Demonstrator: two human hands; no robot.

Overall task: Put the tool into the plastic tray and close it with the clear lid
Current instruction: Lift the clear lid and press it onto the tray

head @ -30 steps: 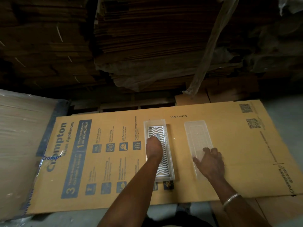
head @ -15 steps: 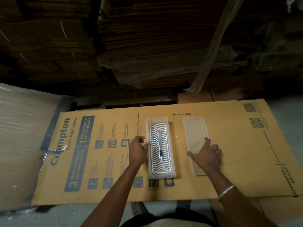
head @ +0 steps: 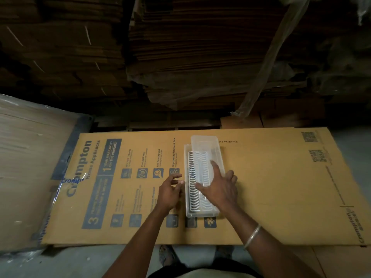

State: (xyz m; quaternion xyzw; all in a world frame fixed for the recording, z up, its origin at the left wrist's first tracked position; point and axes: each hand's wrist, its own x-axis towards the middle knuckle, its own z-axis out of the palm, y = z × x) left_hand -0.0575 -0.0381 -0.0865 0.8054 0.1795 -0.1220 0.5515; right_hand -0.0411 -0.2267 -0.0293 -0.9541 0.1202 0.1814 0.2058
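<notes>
A long plastic tray (head: pixel 188 212) with a white wavy insert lies lengthwise on the flat printed carton (head: pixel 281 187). The clear lid (head: pixel 203 142) sits skewed over the tray, its far end jutting past the tray's far rim. My right hand (head: pixel 219 187) holds the lid from above, thumb under its near-left edge and fingers spread on top. My left hand (head: pixel 170 190) rests beside the tray's left wall, fingers apart, fingertips touching or almost touching it. The tool is only faintly visible under the lid, around the middle of the insert.
Tall stacks of flattened cardboard (head: pixel 190 57) rise behind the carton. A plastic-wrapped bundle (head: pixel 24 167) lies to the left. A hanging strip of plastic film (head: pixel 267 67) drops at the back right. Bare floor (head: pixel 70 261) shows at the near edge.
My right hand has picked the lid off the carton at the right and carried it left over the tray. My left hand stayed beside the tray's left wall, shifting slightly.
</notes>
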